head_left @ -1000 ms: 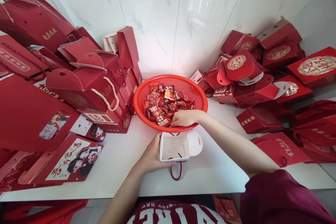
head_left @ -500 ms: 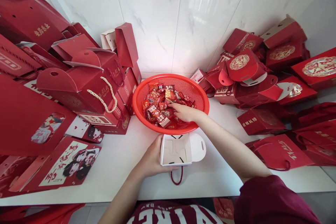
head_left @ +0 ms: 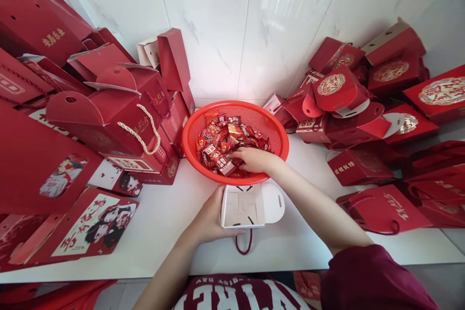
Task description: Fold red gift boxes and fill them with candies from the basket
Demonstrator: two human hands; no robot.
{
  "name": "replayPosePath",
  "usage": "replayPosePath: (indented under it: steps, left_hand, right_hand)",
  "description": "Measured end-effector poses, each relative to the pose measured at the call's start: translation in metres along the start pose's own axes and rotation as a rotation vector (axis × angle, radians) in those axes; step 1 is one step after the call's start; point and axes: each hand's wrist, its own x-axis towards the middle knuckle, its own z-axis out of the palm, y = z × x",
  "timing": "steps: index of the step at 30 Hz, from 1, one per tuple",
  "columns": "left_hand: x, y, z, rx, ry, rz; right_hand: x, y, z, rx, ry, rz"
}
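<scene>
Inside the red basket (head_left: 278, 128), the right hand (head_left: 254, 160), its grip impossible to tell, is reaching among candies (head_left: 218, 155) lying mostly leftward; at the basket's near edge, the left hand (head_left: 210, 220) is holding an open box (head_left: 243, 206).

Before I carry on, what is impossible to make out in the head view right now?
All in the head view:
Right hand: its own back hides the underside, so whether its grip has a candy is unclear.
Basket: base covered by candies.
Left hand: some fingers hidden by the open box.
Large red box: cut off by the left edge.
Candies' finest print: too small.
</scene>
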Motion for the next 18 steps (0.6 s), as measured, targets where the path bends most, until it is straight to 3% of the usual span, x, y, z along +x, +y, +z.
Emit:
replayPosePath:
  steps: [2, 5, 8, 10, 14, 18]
  left_hand:
    - [0.000, 0.000, 0.000, -0.008, 0.000, -0.002]
    - [0.000, 0.001, 0.000, -0.024, -0.004, -0.009]
    - [0.000, 0.002, 0.000, -0.036, -0.004, -0.011]
    - [0.000, 0.001, 0.000, -0.046, -0.001, -0.007]
    - [0.001, 0.001, 0.001, -0.064, 0.001, 0.010]
    - [0.002, 0.003, 0.002, -0.043, 0.002, 0.009]
  right_hand:
    - [-0.001, -0.002, -0.001, 0.027, 0.039, -0.063]
    - [-0.004, -0.003, -0.005, 0.135, 0.216, -0.128]
    - [-0.011, 0.000, -0.009, 0.375, 0.446, -0.021]
    - [-0.018, 0.002, -0.010, 0.646, 0.517, 0.079]
    - [-0.036, 0.001, -0.006, 1.064, 0.503, 0.090]
    - [-0.064, -0.017, -0.005, 1.121, 0.462, 0.042]
